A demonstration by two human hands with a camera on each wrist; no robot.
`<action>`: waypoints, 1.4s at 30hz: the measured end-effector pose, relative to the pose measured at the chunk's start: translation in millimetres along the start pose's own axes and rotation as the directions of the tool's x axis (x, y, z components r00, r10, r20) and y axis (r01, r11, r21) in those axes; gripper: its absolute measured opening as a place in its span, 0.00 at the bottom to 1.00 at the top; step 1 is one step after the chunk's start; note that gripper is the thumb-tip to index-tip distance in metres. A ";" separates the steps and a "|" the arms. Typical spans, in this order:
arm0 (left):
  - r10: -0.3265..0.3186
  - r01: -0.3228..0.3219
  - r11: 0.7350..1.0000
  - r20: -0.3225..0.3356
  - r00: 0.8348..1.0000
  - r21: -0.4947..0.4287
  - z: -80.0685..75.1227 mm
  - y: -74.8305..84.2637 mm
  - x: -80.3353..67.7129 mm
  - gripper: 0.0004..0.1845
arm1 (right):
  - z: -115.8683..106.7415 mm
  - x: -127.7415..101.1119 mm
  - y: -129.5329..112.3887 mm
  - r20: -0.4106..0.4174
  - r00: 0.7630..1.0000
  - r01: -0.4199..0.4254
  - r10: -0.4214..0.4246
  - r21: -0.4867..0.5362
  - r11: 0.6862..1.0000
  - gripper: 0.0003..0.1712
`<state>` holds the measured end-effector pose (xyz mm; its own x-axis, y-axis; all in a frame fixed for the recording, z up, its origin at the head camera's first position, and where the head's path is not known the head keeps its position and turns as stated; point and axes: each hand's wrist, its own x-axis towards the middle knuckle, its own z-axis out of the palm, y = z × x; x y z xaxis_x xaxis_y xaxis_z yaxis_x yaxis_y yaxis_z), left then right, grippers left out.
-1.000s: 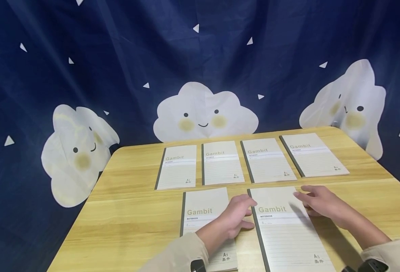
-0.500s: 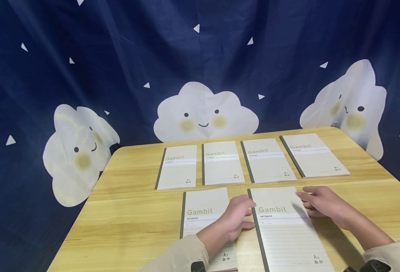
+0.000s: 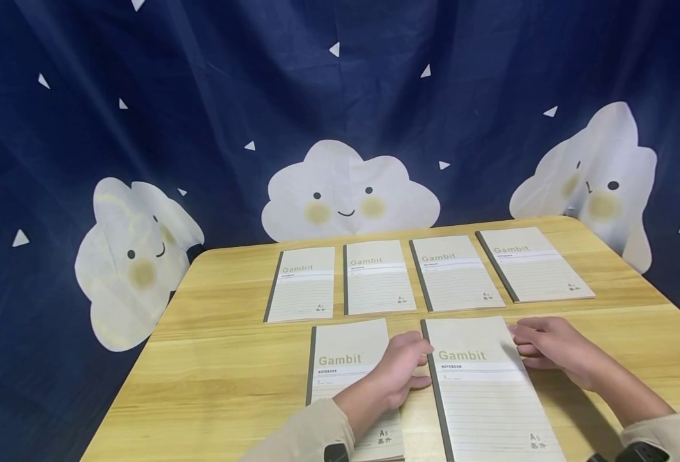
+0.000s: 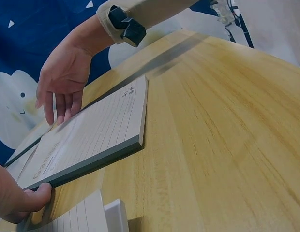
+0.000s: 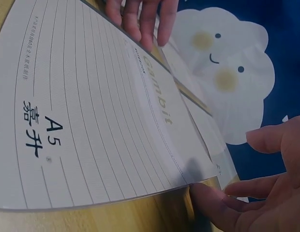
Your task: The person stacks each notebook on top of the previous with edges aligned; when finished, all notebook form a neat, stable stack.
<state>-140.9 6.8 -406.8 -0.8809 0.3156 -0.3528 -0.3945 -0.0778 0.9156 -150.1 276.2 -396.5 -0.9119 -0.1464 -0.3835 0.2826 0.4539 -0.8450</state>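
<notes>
Easing right hand (image 3: 556,350) toward surface's (image 3: 213,359) right edge; bracketing right near-edge notebook (image 3: 490,401) with left hand (image 3: 396,371), extending fingers loosely, gripping nothing; apparently squaring, showing far-edge notebooks (image 3: 457,283) laid.

- Notebook (image 3: 490,398): closed, pale lined cover, gold "Gambit" lettering, dark spine.
- Lies cover up on the table (image 3: 201,385), spine leftward.

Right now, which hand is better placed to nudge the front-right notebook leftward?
Probably the right hand, at the right edge of the front-right notebook; the left hand is at its spine, in the way.
</notes>
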 end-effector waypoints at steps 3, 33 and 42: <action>0.002 -0.002 1.000 -0.002 1.000 0.002 -0.7 -0.1 0.3 0.31 | 0.1 0.3 0.9 0.000 1.000 -0.003 0.003 0.025 1.000 0.43; 0.058 -0.052 0.991 -0.040 0.998 0.120 -5.7 -8.6 7.6 0.16 | -1.4 5.9 13.1 0.026 1.000 0.000 -0.003 0.141 0.990 0.30; 0.061 -0.056 0.990 -0.032 0.998 0.132 -4.6 -7.0 5.1 0.20 | -3.1 7.6 16.1 0.085 0.996 -0.001 -0.018 0.214 0.977 0.25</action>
<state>-143.8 4.6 -415.8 -0.9112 0.2794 -0.3026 -0.3068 0.0297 0.9513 -153.5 285.1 -411.8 -0.8882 -0.2287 -0.3986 0.3404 0.2553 -0.9050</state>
